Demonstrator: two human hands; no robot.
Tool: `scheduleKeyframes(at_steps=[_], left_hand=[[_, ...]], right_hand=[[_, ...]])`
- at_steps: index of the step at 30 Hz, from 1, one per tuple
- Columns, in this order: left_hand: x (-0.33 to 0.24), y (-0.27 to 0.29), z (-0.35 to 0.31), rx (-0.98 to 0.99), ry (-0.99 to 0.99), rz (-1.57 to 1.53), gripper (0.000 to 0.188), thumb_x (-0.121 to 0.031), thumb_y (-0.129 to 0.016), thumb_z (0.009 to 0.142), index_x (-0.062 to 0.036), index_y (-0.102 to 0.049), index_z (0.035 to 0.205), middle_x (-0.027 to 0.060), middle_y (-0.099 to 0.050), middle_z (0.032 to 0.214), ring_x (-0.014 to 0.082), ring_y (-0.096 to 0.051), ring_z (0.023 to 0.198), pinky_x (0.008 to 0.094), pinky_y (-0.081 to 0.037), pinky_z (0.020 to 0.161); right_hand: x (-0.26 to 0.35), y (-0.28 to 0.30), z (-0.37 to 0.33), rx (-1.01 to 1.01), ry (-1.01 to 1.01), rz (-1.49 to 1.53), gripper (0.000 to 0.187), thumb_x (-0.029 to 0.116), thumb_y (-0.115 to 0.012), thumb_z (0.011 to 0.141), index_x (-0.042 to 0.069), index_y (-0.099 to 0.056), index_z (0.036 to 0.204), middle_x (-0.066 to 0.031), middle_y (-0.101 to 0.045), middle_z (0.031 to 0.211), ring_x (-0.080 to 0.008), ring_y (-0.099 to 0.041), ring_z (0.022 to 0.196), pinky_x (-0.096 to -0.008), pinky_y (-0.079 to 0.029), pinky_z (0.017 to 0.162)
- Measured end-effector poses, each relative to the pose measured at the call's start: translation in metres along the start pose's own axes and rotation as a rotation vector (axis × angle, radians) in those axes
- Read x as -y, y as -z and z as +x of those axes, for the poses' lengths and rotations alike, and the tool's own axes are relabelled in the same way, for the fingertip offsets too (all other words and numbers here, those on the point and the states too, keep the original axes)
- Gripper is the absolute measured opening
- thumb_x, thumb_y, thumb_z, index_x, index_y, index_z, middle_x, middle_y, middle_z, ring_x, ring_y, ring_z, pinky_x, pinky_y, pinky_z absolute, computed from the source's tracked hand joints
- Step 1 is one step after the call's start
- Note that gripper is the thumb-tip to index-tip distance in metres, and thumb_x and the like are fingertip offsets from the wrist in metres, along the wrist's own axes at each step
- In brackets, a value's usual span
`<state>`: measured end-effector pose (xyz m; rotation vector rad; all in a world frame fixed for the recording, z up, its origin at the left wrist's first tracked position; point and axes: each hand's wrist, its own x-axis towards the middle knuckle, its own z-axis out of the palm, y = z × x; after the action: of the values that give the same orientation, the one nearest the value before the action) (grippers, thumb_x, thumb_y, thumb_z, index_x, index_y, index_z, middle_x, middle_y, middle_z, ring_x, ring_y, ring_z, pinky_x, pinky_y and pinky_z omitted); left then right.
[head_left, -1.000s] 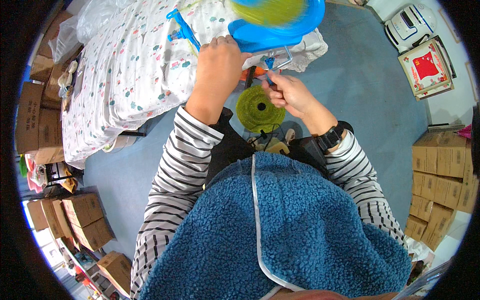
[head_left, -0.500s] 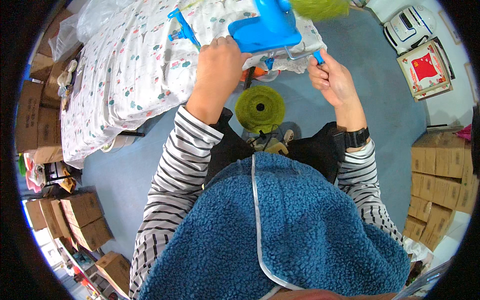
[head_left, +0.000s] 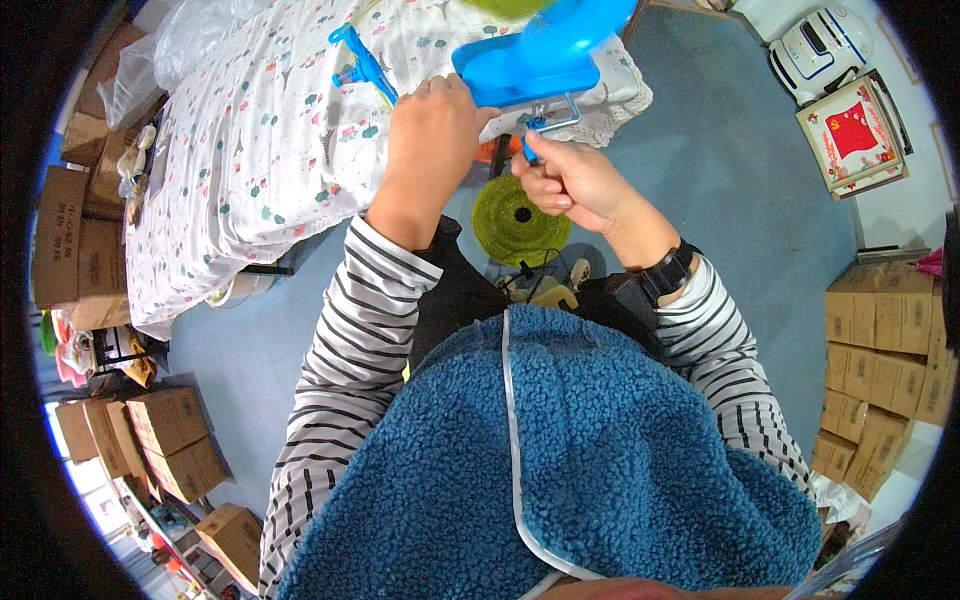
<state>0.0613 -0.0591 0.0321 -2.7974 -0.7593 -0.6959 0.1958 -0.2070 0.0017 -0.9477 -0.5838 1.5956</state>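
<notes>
A blue yarn winder [head_left: 525, 75] sits at the edge of the table, its tilted upper part blurred. Green yarn [head_left: 505, 5] shows at the top of it, also smeared. My left hand [head_left: 430, 135] is closed over the winder's left side, where the blue yarn guide arm [head_left: 366, 65] runs under my fingers. A thin strand by the guide leads toward that hand. My right hand [head_left: 575, 185] grips the blue knob of the bent metal crank [head_left: 563, 118], just below the winder's tray. On the floor between my legs stands a cone of green yarn [head_left: 490, 225].
A white patterned cloth covers the table [head_left: 270, 170], with clear plastic bags [head_left: 190, 45] at its far left. Cardboard boxes stand at left [head_left: 170, 420] and right [head_left: 875, 310]. A white machine [head_left: 820, 55] and a framed picture [head_left: 855, 135] are at the far right.
My right hand has swung left with the crank knob, to below the winder's tray. The winder's top and green yarn have turned from right to left. My left hand stays almost still.
</notes>
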Motion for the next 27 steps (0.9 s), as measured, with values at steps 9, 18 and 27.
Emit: scheduleKeyframes(at_steps=[9,18,27], left_hand=[[-0.001,0.001,0.000,-0.012,0.014,-0.023,0.044,-0.045,-0.068,0.086,-0.0004,-0.063,0.088,0.0135,-0.066,0.079,0.0298,-0.069,0.073,0.0381,-0.054,0.062],[-0.003,0.005,0.001,0.006,0.026,0.004,0.047,-0.046,-0.068,0.086,0.0002,-0.062,0.090,0.0137,-0.065,0.084,0.0285,-0.068,0.080,0.0375,-0.055,0.067],[-0.003,0.000,0.000,-0.005,0.035,0.017,0.047,-0.047,-0.068,0.085,-0.0005,-0.062,0.090,0.0124,-0.065,0.084,0.0262,-0.067,0.083,0.0354,-0.055,0.068]], right_hand=[[-0.018,0.063,-0.014,-0.185,-0.036,0.012,0.036,0.042,-0.054,0.101,0.007,-0.056,0.092,0.0064,-0.040,0.062,-0.0044,-0.032,0.050,-0.0215,-0.024,0.045],[0.030,0.079,-0.047,-0.077,0.079,0.292,0.032,0.039,-0.049,0.103,0.008,-0.054,0.095,0.0080,-0.037,0.064,-0.0016,-0.033,0.050,-0.0172,-0.024,0.044],[0.056,0.012,-0.040,-0.007,0.146,0.169,0.042,0.045,-0.045,0.103,0.006,-0.058,0.095,0.0053,-0.038,0.064,-0.0041,-0.032,0.050,-0.0187,-0.026,0.046]])
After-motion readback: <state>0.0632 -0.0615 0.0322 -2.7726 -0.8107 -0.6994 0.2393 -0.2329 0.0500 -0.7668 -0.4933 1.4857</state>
